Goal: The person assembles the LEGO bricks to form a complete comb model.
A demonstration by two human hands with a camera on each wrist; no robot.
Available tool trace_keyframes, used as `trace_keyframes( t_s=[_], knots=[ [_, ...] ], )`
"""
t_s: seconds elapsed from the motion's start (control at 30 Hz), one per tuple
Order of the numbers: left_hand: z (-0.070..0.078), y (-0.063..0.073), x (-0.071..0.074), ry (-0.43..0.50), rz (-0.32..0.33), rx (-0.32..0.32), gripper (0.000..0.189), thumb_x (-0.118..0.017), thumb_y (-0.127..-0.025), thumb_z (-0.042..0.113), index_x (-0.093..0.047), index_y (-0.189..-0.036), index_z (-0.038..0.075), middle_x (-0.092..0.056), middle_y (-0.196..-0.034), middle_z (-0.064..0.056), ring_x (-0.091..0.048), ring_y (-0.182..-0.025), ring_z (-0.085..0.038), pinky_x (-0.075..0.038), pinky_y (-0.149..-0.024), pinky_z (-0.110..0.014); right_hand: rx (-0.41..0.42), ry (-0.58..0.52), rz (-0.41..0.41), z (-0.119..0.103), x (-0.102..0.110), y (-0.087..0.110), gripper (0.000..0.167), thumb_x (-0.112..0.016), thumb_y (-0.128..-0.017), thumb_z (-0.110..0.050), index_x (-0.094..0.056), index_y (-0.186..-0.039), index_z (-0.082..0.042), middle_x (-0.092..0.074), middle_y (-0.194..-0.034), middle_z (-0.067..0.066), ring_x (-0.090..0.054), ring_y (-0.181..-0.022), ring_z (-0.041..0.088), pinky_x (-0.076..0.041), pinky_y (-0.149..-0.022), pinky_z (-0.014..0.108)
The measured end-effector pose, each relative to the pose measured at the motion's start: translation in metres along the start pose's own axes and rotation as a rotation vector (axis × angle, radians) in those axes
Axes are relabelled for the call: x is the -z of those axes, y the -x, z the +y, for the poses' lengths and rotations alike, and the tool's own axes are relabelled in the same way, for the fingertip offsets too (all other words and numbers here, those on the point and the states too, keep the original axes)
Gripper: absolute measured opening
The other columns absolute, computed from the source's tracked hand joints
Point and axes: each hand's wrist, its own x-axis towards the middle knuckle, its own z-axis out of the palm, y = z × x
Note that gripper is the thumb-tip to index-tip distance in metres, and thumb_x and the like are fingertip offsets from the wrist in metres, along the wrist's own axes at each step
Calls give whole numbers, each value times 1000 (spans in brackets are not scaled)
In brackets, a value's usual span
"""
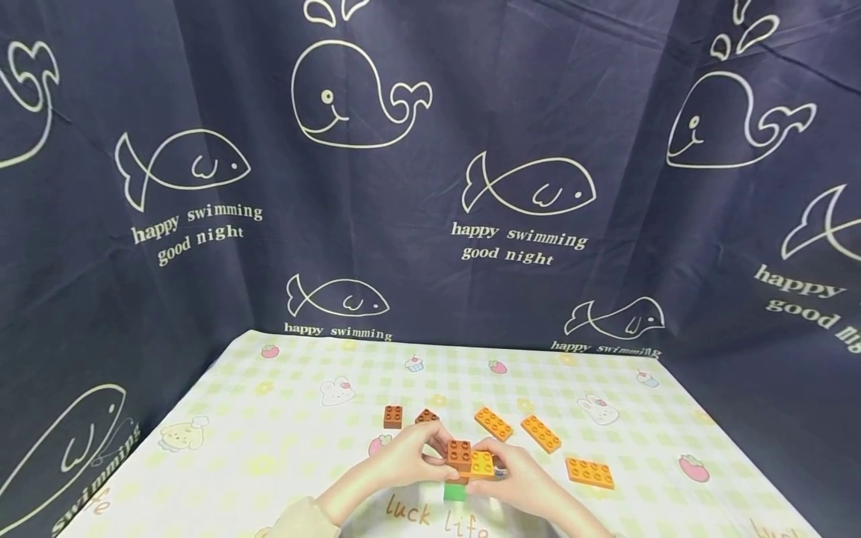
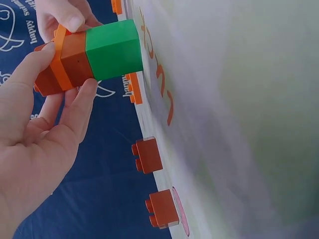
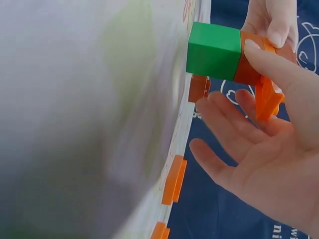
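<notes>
A small stack of toy building bricks is between both hands. Its bottom is a green block (image 1: 455, 492), which seems to stand on the cloth. Above it come a brown brick (image 2: 75, 59), an orange plate (image 1: 482, 464) jutting toward the right, and another brown brick (image 1: 460, 453) on top with studs up. My left hand (image 1: 407, 454) holds the stack from the left, its thumb on the upper bricks and fingers behind. From the right, my right hand (image 1: 514, 475) grips it at the lower brown brick and orange plate; its outer fingers are spread.
Behind the stack lie two loose brown bricks, one left (image 1: 393, 417) and one partly hidden (image 1: 427, 416). Orange plates lie to the right: two angled ones (image 1: 493, 424) (image 1: 541, 434) and a nearer one (image 1: 590, 473). A dark printed curtain (image 1: 430, 246) encloses the patterned table (image 1: 262, 418).
</notes>
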Motion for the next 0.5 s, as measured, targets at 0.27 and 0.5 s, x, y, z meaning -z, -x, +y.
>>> trace_keyframes(
  t_s=[0.27, 0.5],
  knots=[
    [-1, 0, 0, -6, 12, 1, 32, -77, -77, 18, -58, -101, 9, -60, -92, 4, -60, -87, -1, -55, -74, -12, 3, 33, 36, 3, 10, 7, 44, -73, -80, -34, -61, -116, -11, -65, -115, 8, -64, -99, 24, -53, -87, 51],
    [0, 0, 0, 8, 16, 9, 32, -77, -78, 17, -59, -101, 6, -61, -92, 1, -62, -85, -6, -55, -73, -12, 51, 75, 50, 6, 21, 14, 39, -70, -83, -29, -62, -116, -9, -66, -114, 7, -63, -101, 25, -54, -87, 46]
  ],
)
